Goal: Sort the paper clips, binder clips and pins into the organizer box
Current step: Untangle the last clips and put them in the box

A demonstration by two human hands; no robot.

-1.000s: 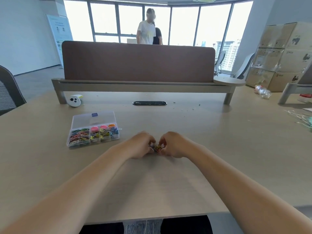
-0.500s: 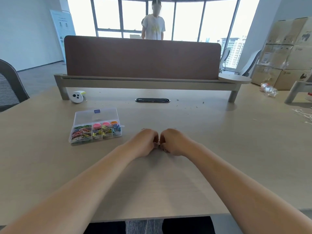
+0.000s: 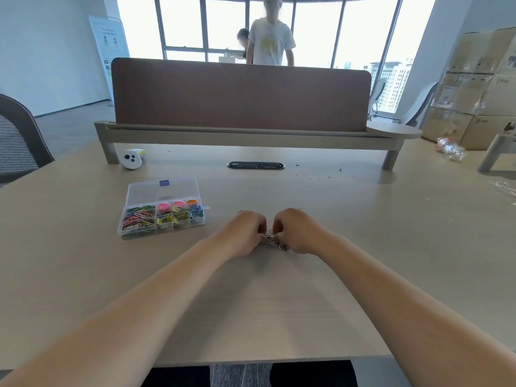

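A clear plastic organizer box (image 3: 163, 233) lies open on the table, left of my hands, its lid folded back. Its compartments hold coloured paper clips, yellow and blue binder clips and round pink and orange pins. My left hand (image 3: 245, 233) and my right hand (image 3: 296, 230) meet at the table's middle, fingers curled, both pinching a small cluster of clips (image 3: 272, 240) between them. Most of the cluster is hidden by my fingers.
A white controller (image 3: 131, 159) lies near the brown desk divider (image 3: 240, 99). A cable slot (image 3: 255, 165) sits in the table behind my hands. A crushed plastic bottle (image 3: 451, 148) lies at the far right. Two people stand beyond the divider. An office chair (image 3: 19, 141) stands left.
My hands have stayed together at the table's middle, working the clips; the coloured cluster seen a second ago is now smaller and mostly covered. The camera tilted slightly.
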